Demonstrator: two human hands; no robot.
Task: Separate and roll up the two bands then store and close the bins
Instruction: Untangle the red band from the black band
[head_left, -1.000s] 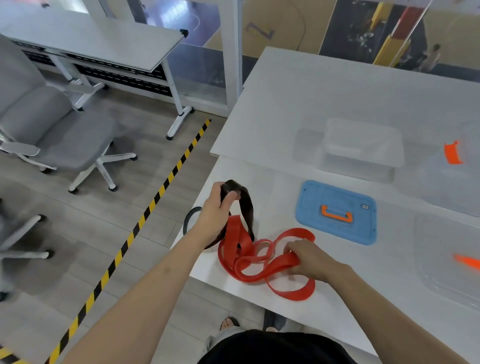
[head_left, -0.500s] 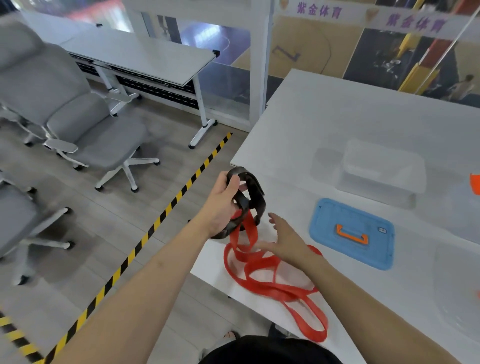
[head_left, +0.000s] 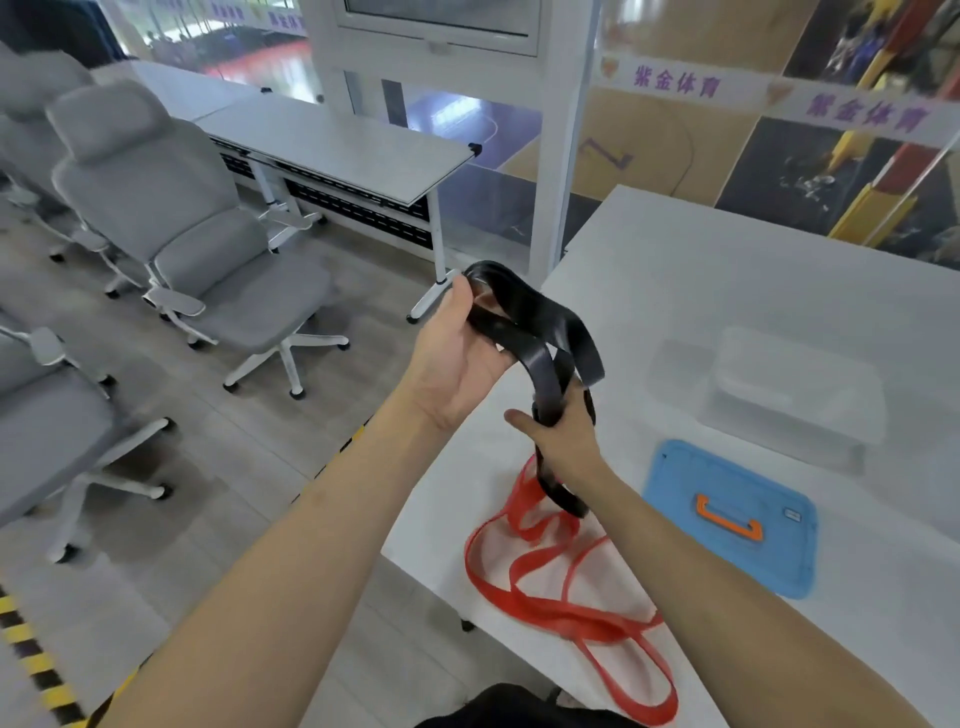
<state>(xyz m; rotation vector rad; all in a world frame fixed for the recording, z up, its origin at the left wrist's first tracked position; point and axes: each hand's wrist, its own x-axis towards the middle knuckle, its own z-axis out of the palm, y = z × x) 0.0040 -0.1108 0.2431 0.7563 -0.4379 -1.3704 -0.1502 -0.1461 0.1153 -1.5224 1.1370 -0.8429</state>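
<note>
My left hand (head_left: 454, 358) holds the top loops of the black band (head_left: 540, 332) up above the table's left edge. My right hand (head_left: 563, 434) grips the same black band lower down, its fingers curled round the hanging strands. The band's lowest loop dangles just under my right wrist. The red band (head_left: 540, 603) lies loose in tangled loops on the white table (head_left: 675, 291), below my right forearm, and neither hand touches it. A clear bin (head_left: 795, 389) stands further back on the table. A blue lid with an orange handle (head_left: 727, 519) lies flat in front of it.
Grey office chairs (head_left: 208, 249) and a second white desk (head_left: 337, 145) stand to the left across the floor. Yellow-black tape (head_left: 31, 654) marks the floor beside the table. A glass partition runs behind the table.
My left hand lifted the black band higher, off the red one. My right hand left the red band and took hold of the black band's lower part. The red band stays on the table.
</note>
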